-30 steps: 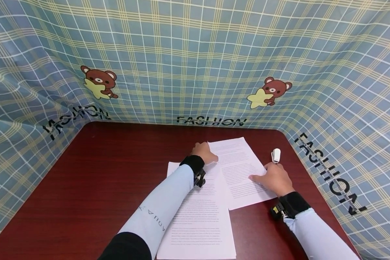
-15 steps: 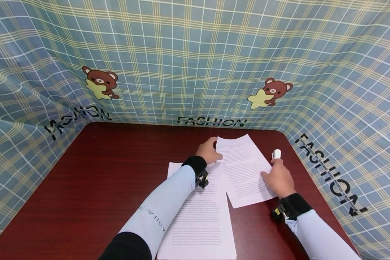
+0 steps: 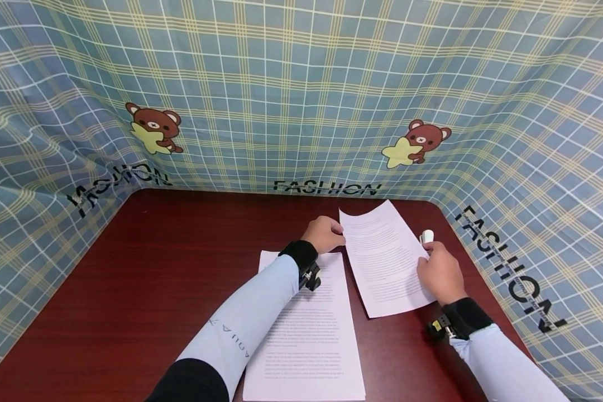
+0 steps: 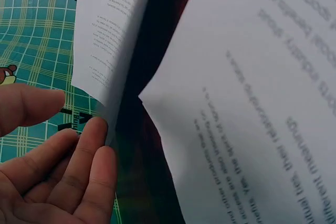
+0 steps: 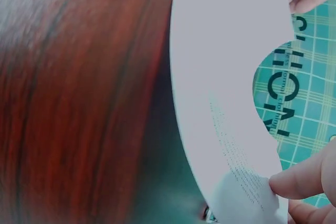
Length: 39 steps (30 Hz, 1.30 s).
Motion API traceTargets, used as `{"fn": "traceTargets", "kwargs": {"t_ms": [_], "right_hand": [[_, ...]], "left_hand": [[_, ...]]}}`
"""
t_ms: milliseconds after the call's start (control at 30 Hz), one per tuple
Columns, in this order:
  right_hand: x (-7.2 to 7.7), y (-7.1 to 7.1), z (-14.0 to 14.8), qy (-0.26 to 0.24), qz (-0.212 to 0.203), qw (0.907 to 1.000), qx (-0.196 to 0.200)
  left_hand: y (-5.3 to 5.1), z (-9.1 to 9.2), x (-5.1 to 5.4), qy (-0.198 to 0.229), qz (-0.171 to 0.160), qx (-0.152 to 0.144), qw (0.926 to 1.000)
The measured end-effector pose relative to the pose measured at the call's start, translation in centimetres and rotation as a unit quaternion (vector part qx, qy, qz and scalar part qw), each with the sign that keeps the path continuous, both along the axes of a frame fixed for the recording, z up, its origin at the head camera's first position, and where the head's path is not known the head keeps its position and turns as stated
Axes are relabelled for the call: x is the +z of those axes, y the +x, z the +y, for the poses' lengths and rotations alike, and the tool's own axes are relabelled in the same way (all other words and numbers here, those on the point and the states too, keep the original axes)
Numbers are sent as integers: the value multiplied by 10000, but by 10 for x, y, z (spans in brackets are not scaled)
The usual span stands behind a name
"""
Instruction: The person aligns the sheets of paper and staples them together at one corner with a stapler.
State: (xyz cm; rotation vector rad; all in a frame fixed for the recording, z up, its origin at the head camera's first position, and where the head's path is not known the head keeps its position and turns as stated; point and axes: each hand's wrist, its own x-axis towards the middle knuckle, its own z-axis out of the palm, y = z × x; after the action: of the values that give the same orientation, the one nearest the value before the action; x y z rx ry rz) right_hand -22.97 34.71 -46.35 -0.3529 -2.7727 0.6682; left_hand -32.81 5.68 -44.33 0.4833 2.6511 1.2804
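A printed sheet of paper (image 3: 382,262), perhaps more than one, is raised and bowed over the right part of the table. My right hand (image 3: 441,273) pinches its right edge between thumb and fingers; the right wrist view shows the thumb (image 5: 302,179) on the paper. My left hand (image 3: 323,234) is at the sheet's left edge. In the left wrist view its thumb and fingers (image 4: 97,177) stand apart, with fingertips beside or touching that edge; which, I cannot tell. Below the left forearm lies a stack of printed paper (image 3: 311,340).
Just beyond my right hand lies a small white object (image 3: 427,236), perhaps a stapler, partly hidden. The dark red wooden table (image 3: 146,290) is enclosed by a blue plaid cloth (image 3: 301,100) at the back and sides.
The sheet has been lifted off the stack's upper right corner and shifted right, bowing upward. My right hand has moved right with it. The left thumb and fingers have come off the sheet's corner.
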Motion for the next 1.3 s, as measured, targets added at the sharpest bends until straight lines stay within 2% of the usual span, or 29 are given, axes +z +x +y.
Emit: {"fn": "traceTargets", "kwargs": {"t_ms": [133, 233, 433, 600, 733, 833, 933, 1067, 1200, 1300], "right_hand": [[6, 4, 0, -114, 220, 9997, 67], [10, 6, -2, -191, 285, 9994, 79], [20, 5, -3, -373, 267, 9989, -93], [27, 4, -1, -913, 80, 9956, -218], [30, 3, 0, -1489, -103, 9882, -342], [32, 4, -2, -1803, -203, 9828, -360], [33, 6, -4, -1899, -214, 9811, -299], [33, 8, -6, -1864, -148, 9821, -219], [31, 10, -5, -1859, -145, 9823, -203], [28, 12, -5, -1852, -170, 9824, -159]], "left_hand": [[0, 1, 1, 41, -220, -168, 9996], [2, 2, 2, -26, -419, -175, 9990], [6, 2, -1, -369, -507, -135, 9979], [4, 4, -2, -368, -639, 18, 9973], [3, 4, -3, -268, -703, 95, 9971], [3, 3, -2, -130, -705, 58, 9974], [3, 1, -2, -33, -718, 87, 9974], [6, -3, 1, 541, -754, 282, 9953], [8, -5, 0, 1213, -829, 423, 9882], [9, -5, -2, 1385, -790, 533, 9858]]}}
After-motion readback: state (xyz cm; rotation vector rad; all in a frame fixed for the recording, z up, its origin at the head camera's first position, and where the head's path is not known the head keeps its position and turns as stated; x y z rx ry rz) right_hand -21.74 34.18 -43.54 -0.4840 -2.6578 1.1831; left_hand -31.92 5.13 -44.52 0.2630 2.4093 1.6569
